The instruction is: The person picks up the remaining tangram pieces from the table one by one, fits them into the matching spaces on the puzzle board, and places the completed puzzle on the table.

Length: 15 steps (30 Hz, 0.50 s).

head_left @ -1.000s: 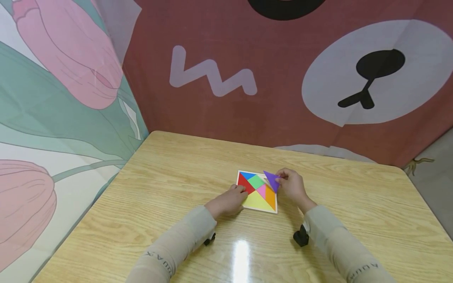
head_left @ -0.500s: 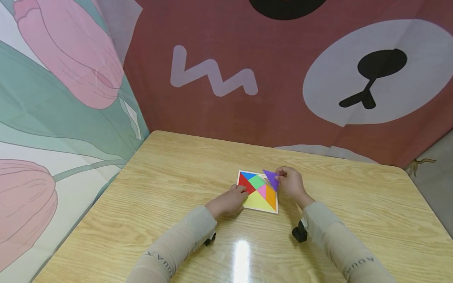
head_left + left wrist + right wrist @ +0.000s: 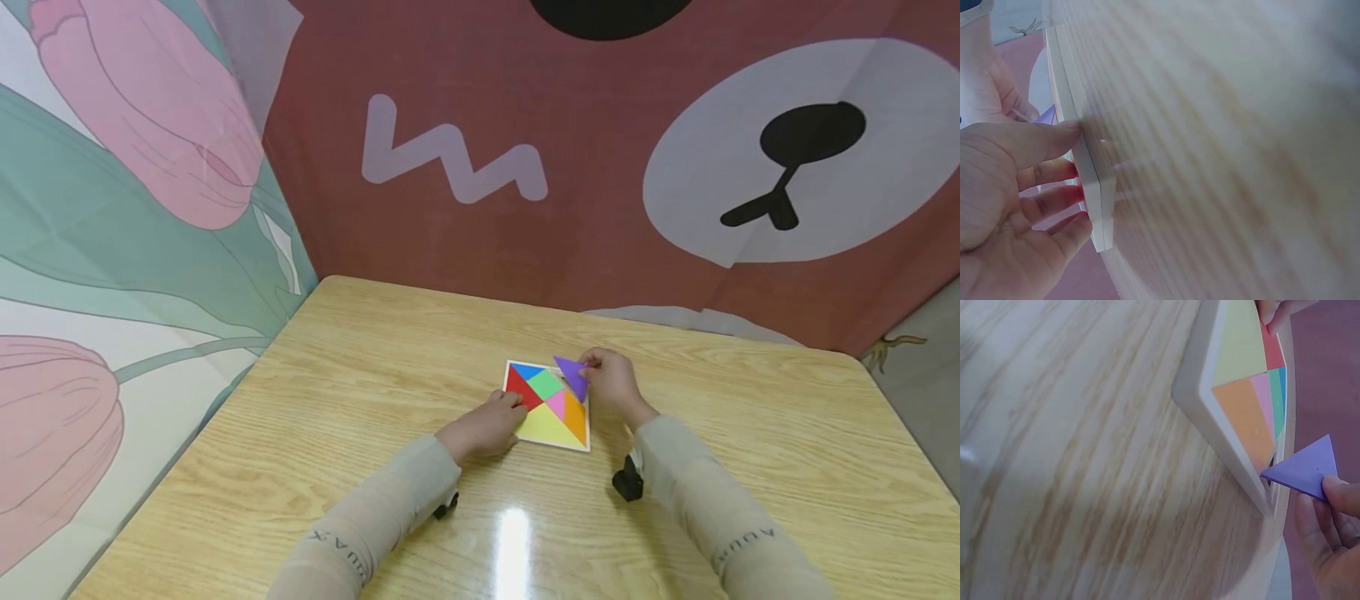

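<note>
A square tangram tray (image 3: 1211, 425) with a pale rim lies on the table. Blue (image 3: 525, 371), green (image 3: 545, 385), pink (image 3: 556, 404), orange (image 3: 574, 419), yellow (image 3: 546, 427) and red (image 3: 520, 388) pieces sit in it. My left hand (image 3: 486, 425) holds the tray's left side, fingertips over the red piece and thumb at the edge. My right hand (image 3: 617, 387) pinches a purple triangle piece (image 3: 1307, 464) between thumb and fingers. The triangle tilts over the tray's far right corner, one point close to the open slot there.
The wood-grain table (image 3: 360, 367) spreads around the tray on all sides. Behind it hangs a printed cloth backdrop (image 3: 465, 250). A black wrist device (image 3: 628, 479) sits under the right sleeve.
My right hand has shifted slightly left and away from me with the purple triangle, which now covers more of the slot. My left hand stays where it was.
</note>
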### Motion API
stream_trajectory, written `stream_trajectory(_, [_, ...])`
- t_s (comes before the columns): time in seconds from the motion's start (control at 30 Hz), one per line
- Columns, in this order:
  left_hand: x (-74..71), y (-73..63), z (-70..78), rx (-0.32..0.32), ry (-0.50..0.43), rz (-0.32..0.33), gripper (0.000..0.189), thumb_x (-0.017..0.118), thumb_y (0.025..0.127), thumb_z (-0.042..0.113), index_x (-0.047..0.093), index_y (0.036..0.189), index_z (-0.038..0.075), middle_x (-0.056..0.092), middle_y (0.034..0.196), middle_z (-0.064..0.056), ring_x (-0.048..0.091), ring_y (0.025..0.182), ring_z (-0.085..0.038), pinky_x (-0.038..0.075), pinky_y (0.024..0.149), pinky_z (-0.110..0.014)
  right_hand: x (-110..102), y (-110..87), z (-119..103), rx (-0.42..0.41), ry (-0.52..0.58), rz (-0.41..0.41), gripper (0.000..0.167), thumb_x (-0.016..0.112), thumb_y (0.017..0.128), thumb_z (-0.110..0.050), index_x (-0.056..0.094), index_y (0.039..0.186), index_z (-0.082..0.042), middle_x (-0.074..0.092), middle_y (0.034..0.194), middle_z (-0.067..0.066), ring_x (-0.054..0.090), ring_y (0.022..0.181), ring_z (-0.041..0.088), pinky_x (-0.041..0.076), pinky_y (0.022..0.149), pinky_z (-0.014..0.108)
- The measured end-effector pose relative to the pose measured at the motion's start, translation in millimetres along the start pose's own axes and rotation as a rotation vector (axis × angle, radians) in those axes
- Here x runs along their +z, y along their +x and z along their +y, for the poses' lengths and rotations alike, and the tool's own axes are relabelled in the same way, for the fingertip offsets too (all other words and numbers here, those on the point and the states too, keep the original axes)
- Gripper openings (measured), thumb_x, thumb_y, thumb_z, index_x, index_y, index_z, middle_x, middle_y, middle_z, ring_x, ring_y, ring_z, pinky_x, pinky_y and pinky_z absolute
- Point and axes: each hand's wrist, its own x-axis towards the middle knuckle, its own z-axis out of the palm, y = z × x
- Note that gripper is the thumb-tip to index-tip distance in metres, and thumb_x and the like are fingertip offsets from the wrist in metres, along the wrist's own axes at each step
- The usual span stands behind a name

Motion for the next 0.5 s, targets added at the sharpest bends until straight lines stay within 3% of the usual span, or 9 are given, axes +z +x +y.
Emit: stream_trajectory(0.5, [0.2, -0.2, 0.6, 0.014, 0.025, 0.029, 0.030, 0.057, 0.079, 0.014, 0.053, 0.107, 0.004, 0.041, 0.120, -0.011, 0.038, 0.106, -0.025, 0.032, 0.092, -0.027, 3.0, 3.4, 4.4, -0.006, -0.027, -0.025, 0.009, 0.055, 0.077, 0.008, 0.060, 0.084, 0.008, 0.054, 0.070, 0.011, 0.048, 0.054, 0.013, 0.044, 0.050, 0.023])
